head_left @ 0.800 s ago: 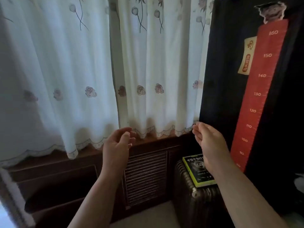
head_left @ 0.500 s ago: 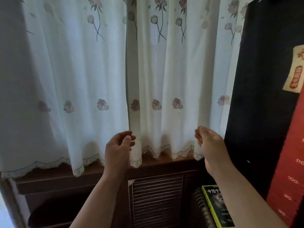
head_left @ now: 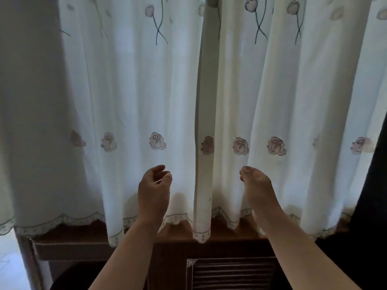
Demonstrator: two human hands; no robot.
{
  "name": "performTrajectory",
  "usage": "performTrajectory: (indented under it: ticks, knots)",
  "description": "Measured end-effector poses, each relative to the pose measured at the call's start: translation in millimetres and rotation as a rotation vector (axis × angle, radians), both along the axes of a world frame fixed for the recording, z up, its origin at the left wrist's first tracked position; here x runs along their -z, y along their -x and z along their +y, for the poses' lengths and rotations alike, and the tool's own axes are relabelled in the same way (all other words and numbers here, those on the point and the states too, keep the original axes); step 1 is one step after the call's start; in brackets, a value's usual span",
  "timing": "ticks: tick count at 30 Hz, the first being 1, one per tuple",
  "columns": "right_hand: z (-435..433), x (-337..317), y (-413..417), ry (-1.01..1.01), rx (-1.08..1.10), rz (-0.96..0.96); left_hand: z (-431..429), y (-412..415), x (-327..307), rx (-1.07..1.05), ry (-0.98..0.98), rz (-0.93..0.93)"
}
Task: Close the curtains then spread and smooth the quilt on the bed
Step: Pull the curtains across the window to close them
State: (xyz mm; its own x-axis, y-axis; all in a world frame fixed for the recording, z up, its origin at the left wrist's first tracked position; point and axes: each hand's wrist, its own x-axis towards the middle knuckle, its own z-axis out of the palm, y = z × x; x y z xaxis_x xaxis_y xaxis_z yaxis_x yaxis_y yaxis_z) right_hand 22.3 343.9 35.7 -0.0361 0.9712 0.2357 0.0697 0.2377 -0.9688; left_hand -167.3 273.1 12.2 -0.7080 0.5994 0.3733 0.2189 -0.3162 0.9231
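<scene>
**Curtains looking shut, both hands idling at the middle**

The left hand (head_left: 154,191) is hovering just in front of the left panel of the white sheer rose-embroidered curtains (head_left: 134,97). Its grip is loose: fingers half curled, thumb apart, nothing in it. The right hand (head_left: 256,189) is hanging likewise before the right panel, fingers curling away from the cam. No cloth is bunching in its grip, so it's looking empty too.

Btwn the hands the two panels are overlapping, w/ the scalloped hems hanging just over the dark brown wooden sill (head_left: 83,235). A louvred vent panel (head_left: 232,273) is sitting below it.

Judging from this, the curtain step is looking as good as done. Quilt & bed aren't showing in view. So the next move is calling for turning away from the window, finding the bed, then taking the quilt by an edge w/ both hands to spread it.
</scene>
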Motion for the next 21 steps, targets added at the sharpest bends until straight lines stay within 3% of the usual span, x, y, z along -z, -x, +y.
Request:
performTrajectory:
  ticks: [5, 12, 21]
  knots:
    - [45, -3, 71, -0.05, 0.05, -0.087, 43, 68, -10, 0.031, 0.018, 0.031]
    - [100, -13, 155, -0.078, 0.223, -0.196, 113, 153, -24, -0.008, 0.083, 0.233]
    - [174, -5, 191, -0.127, 0.445, -0.376, 189, 178, -31, -0.046, 0.139, 0.445]
